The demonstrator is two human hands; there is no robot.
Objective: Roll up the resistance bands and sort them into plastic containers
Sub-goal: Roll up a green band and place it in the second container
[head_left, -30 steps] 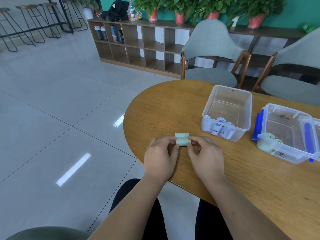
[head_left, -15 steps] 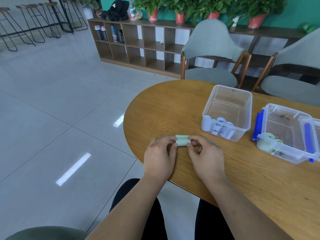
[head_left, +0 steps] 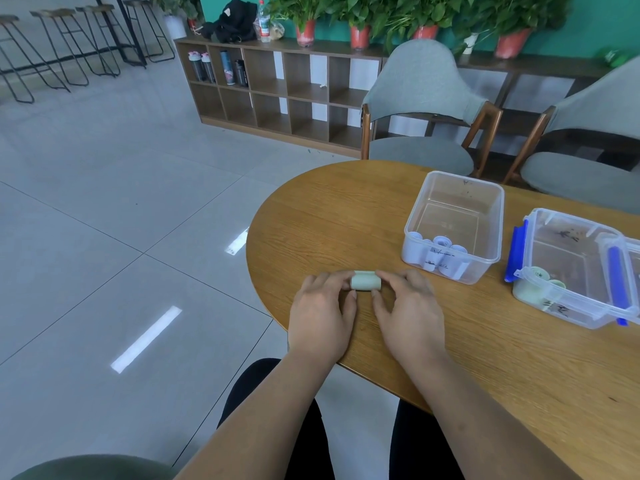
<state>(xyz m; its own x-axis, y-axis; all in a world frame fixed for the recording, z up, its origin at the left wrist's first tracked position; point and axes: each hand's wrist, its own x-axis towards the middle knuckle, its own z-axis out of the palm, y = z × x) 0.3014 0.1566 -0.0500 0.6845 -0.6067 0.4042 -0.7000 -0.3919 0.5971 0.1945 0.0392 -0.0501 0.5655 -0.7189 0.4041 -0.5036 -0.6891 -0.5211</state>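
Both hands on it: left hand [head_left: 320, 315] and right hand [head_left: 408, 311] pinch the pale green band roll [head_left: 365, 280] between curled fingertips on the wooden table [head_left: 346, 216], clear container [head_left: 453, 226] beyond the right fingers.

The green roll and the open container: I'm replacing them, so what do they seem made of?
Green roll: probably matte rubber or latex, a thin sheet wound tight. Open container: clear, glossy, likely hard plastic; the rolled pale bands show through its wall.

Rolled band [head_left: 366, 280] sits on the table [head_left: 346, 216] between both hands; two containers [head_left: 453, 225] [head_left: 575, 268] off to the right.
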